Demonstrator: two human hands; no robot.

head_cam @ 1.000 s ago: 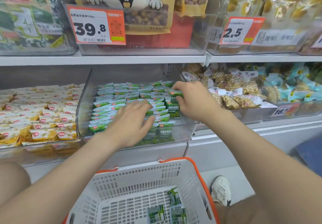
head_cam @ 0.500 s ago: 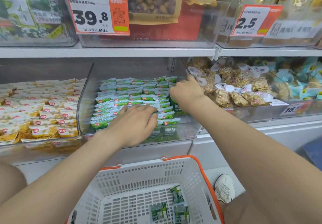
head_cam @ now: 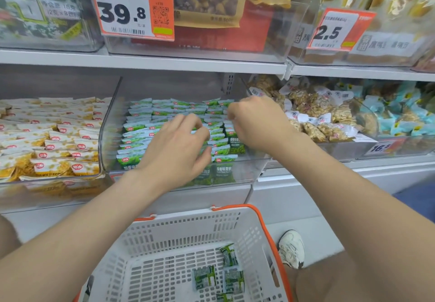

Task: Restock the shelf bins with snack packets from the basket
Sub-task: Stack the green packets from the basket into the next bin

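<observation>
Shelf bin [head_cam: 237, 172] holds neat rows of green snack packets [head_cam: 141, 125]

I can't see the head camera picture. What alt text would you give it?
Two bare hands, left hand and right hand, reach into a clear shelf bin packed with rows of green snack packets. Below, a white basket with orange rim holds a few green packets.

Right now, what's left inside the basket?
A few green snack packets lie on the floor of the white basket, toward its right side. The near end runs out of frame, so any there can't be seen.
</observation>
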